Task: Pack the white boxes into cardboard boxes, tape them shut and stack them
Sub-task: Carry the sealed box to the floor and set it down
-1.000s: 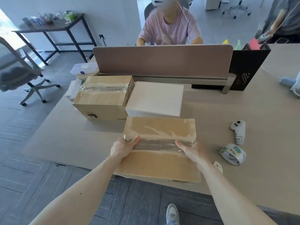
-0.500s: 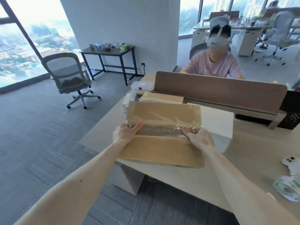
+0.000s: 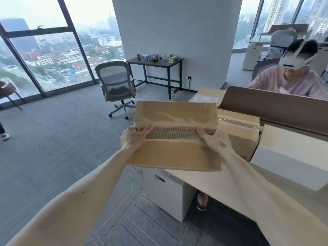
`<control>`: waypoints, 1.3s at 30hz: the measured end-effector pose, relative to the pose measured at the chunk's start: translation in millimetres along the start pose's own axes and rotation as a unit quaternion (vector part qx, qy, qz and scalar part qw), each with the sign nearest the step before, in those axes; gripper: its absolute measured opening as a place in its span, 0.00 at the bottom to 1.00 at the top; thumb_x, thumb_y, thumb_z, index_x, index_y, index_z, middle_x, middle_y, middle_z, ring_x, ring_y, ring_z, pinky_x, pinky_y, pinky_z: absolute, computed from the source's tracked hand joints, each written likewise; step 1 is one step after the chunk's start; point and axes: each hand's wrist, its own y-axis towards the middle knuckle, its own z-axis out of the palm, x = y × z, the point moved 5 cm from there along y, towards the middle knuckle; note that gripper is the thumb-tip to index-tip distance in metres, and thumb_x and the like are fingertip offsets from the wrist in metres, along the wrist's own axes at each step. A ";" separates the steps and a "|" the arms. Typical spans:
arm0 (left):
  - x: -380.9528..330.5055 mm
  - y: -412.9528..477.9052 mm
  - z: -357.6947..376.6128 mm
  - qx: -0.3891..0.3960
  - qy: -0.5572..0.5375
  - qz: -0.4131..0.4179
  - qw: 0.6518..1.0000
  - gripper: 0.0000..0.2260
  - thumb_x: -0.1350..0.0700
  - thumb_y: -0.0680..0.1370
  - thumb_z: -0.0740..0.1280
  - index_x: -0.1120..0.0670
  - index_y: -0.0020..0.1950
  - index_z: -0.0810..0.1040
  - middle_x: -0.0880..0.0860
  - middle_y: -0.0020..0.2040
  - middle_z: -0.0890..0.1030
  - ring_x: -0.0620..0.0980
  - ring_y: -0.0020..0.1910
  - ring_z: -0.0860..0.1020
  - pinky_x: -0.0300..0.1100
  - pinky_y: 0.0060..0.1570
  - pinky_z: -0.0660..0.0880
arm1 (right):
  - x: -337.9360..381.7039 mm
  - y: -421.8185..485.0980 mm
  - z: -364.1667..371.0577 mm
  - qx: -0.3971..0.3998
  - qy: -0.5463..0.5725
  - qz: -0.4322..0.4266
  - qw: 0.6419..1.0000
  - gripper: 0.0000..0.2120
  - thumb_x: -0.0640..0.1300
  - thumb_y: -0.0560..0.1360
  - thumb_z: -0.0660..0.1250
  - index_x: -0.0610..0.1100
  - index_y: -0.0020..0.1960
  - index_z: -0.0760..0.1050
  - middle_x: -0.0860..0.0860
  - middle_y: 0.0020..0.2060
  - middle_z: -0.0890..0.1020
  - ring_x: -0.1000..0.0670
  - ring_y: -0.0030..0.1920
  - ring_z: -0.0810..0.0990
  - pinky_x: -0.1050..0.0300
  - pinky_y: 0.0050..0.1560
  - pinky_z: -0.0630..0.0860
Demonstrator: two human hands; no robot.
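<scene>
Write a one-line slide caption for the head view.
Left hand and right hand grip a taped cardboard box, beside a second taped box and a white box on the desk.

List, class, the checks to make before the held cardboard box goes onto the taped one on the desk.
1. Grip of left hand and right hand on the held box: ok.
2. Tape over the held box seam: ok.
3. Tape over the desk box seam: ok.
4. Free top on the desk box: cannot tell, the held box hides part.
5. Place of the white box, beside the desk box, not on it: ok.
</scene>
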 end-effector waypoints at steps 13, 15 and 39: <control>143.0 165.7 -83.2 -0.045 -0.027 -0.080 0.995 0.23 0.28 0.72 0.65 0.47 0.34 0.78 0.48 0.35 0.79 0.47 0.36 0.77 0.40 0.34 0.71 | 135.6 120.7 213.1 0.087 0.011 -0.054 0.995 0.32 0.72 0.68 0.67 0.45 0.56 0.79 0.47 0.50 0.81 0.43 0.51 0.78 0.52 0.49 0.73; 166.9 203.0 -102.9 -0.057 -0.020 -0.099 0.993 0.23 0.28 0.72 0.65 0.47 0.36 0.79 0.48 0.35 0.79 0.48 0.36 0.78 0.42 0.36 0.72 | 165.4 148.4 254.7 0.101 0.000 -0.063 0.993 0.32 0.71 0.69 0.66 0.45 0.56 0.79 0.46 0.52 0.82 0.41 0.53 0.79 0.51 0.49 0.73; 374.4 643.9 -75.0 0.120 0.107 -0.135 0.978 0.40 0.19 0.66 0.56 0.50 0.55 0.82 0.55 0.49 0.83 0.58 0.51 0.81 0.49 0.50 0.78 | 243.5 395.2 581.7 0.080 -0.024 0.164 0.983 0.31 0.69 0.71 0.66 0.39 0.42 0.72 0.48 0.34 0.76 0.47 0.35 0.75 0.54 0.32 0.66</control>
